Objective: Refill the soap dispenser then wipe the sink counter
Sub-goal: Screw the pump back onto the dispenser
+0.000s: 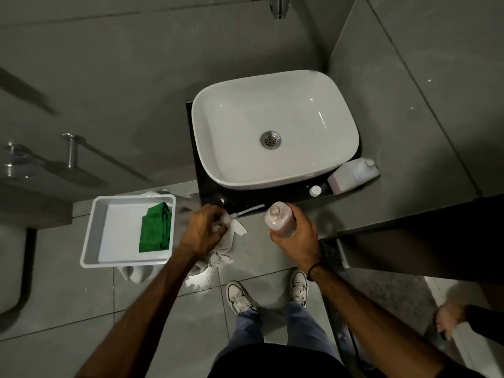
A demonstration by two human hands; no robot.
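My right hand [298, 236] grips the clear soap dispenser bottle [279, 218], which holds pinkish soap and stands open at the neck, just in front of the counter's edge. My left hand [206, 230] holds the dispenser's white pump head, its dip tube [249, 209] pointing right toward the bottle. A pale cloth [221, 253] hangs under my left hand. The white refill jug [353, 174] lies on the dark counter [272, 196] right of the white sink basin [275, 129], with its round white cap [315, 190] beside it.
A white plastic tray [128, 230] holding a folded green cloth [156, 229] sits left of my left hand. A tap [278, 5] juts out above the basin. White spill marks lie on the floor tiles near my shoes. Another person's hand [450, 317] shows at the lower right.
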